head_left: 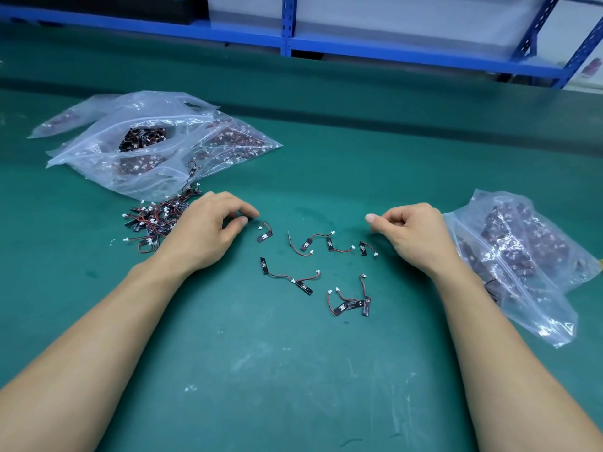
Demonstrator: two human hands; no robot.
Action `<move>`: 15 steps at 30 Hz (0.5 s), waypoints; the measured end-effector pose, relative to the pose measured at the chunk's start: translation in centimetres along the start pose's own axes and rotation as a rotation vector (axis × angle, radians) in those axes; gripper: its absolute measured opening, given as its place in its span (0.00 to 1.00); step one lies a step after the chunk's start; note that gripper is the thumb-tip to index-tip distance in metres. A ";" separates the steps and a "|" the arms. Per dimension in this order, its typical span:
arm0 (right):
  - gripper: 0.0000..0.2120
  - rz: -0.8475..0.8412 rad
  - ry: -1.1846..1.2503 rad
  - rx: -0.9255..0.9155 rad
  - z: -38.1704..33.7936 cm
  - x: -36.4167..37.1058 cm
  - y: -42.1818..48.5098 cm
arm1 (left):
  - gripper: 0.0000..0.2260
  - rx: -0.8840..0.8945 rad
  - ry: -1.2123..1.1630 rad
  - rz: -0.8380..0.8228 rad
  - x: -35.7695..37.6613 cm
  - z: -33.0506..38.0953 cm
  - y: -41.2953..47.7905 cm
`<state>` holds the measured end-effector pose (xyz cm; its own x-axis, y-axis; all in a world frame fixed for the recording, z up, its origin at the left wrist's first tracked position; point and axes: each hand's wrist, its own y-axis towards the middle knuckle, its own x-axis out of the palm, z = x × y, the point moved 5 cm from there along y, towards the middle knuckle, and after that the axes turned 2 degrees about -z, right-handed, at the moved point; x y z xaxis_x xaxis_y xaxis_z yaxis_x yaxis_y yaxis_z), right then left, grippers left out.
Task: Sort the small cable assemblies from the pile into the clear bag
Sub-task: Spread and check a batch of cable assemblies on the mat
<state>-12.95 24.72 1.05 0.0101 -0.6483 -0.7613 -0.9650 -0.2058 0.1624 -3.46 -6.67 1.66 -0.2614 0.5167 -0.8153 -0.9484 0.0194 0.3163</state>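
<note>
A pile of small cable assemblies (153, 223), black strips with red-black wires and white plugs, lies left of centre just under my left hand (208, 230). That hand rests on the green table with fingers loosely arched, its thumb and forefinger tips close to one loose assembly (265, 232) but holding nothing. Several more loose assemblies (326, 272) are scattered between my hands. My right hand (414, 233) rests knuckles-up, fingers curled under and thumb out; nothing shows in it. A clear zip bag (522, 256) of assemblies lies right beside it.
A larger clear bag (146, 148) holding smaller filled bags lies at the back left, its mouth toward the pile. The green table mat (293, 370) stretches toward me. Blue shelving (287, 27) runs along the far edge.
</note>
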 end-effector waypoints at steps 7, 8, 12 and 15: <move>0.17 0.002 0.003 -0.018 0.0 0.1 0.1 | 0.08 -0.027 0.015 0.009 0.0 -0.4 0.2; 0.17 0.003 0.003 -0.018 0.0 0.1 0.1 | 0.08 -0.026 0.017 0.007 0.1 -0.4 0.2; 0.17 -0.014 -0.003 -0.010 0.1 0.3 0.0 | 0.08 -0.026 0.019 0.005 0.1 -0.5 0.2; 0.17 -0.019 -0.002 -0.006 0.1 0.4 0.0 | 0.08 -0.030 0.023 -0.002 0.2 -0.5 0.2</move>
<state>-12.95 24.59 0.68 0.0278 -0.6424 -0.7658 -0.9631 -0.2223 0.1515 -3.77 -7.00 1.28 -0.2632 0.4966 -0.8271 -0.9538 -0.0052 0.3005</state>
